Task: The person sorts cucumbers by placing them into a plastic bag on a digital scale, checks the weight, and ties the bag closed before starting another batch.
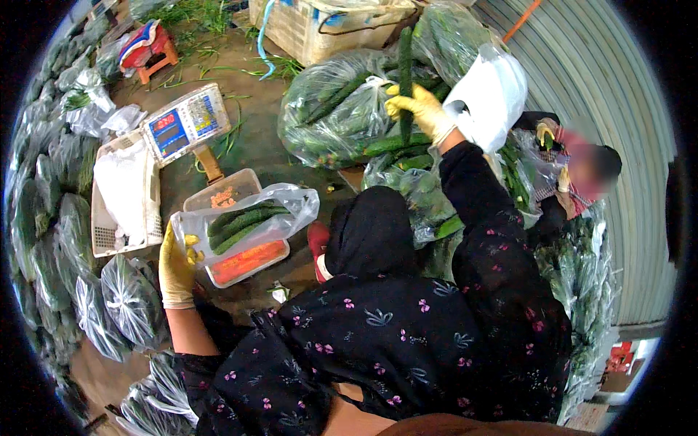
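My left hand (177, 269), in a pale yellow glove, is closed on the edge of a clear plastic bag (299, 209). Several dark green cucumbers (247, 224) lie inside that bag, which rests over a tray-like scale platform with an orange-red patch (249, 264). Up and to the right, my right hand (427, 112), gloved the same way, grips one long cucumber (405, 62) held nearly upright. Beneath it sits a large clear bag of cucumbers (313, 109).
A scale display (185, 123) stands beside a white basket (105, 211). Filled bags (131, 298) line the left side. A dirty white crate (331, 33) is at the far side. At right, near the corrugated wall (632, 109), another person (578, 171) works with gloved hands.
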Action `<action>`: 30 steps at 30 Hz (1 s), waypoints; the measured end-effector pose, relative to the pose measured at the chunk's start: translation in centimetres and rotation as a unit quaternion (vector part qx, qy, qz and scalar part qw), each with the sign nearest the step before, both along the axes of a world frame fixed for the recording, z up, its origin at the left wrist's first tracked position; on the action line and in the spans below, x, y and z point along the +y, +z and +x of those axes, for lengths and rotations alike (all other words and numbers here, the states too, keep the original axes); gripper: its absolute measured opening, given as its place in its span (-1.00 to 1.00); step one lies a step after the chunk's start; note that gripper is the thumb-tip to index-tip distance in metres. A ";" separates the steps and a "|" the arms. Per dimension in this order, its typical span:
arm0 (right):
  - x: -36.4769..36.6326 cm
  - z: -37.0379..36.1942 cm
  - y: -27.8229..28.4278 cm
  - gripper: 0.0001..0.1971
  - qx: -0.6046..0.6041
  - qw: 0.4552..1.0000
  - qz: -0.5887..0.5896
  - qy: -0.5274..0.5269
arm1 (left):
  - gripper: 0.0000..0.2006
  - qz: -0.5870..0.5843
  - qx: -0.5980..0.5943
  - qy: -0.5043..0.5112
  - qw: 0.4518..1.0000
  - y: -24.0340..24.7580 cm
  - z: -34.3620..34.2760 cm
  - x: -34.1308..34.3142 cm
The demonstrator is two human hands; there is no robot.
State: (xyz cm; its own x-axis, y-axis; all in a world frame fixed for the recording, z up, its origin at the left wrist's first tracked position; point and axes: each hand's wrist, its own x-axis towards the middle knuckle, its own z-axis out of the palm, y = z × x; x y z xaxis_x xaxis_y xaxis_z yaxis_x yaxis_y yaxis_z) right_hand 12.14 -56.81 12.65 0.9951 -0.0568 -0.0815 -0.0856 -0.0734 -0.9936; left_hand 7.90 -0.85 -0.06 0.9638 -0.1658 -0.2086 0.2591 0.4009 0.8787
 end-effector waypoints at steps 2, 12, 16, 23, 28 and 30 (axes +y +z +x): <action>4.3 0.3 -1.7 -0.70 0.047 0.992 0.115 0.033 | -0.55 0.026 0.011 -0.038 0.999 0.9 -0.5 -0.3; 32.6 -0.9 -10.7 -0.59 -0.051 0.905 0.058 0.418 | -0.48 -0.274 -0.036 -0.199 0.940 3.3 -0.3 0.4; 32.3 0.8 -17.7 -0.53 -0.079 0.874 -0.274 0.394 | -0.54 -0.333 -0.032 -0.196 0.922 2.6 -0.3 2.1; 23.8 7.7 -11.7 -0.78 0.195 0.910 -0.083 0.356 | -0.56 -0.085 0.100 0.007 0.991 2.1 -0.5 0.5; 13.2 13.2 -12.3 -0.79 -0.025 0.777 -0.629 0.024 | -0.64 -0.035 0.084 -0.017 0.996 -1.5 0.0 2.1; 9.8 14.2 -15.1 -0.79 -0.039 0.703 -0.706 0.082 | -0.64 0.036 0.070 -0.008 0.997 -0.6 -0.2 1.4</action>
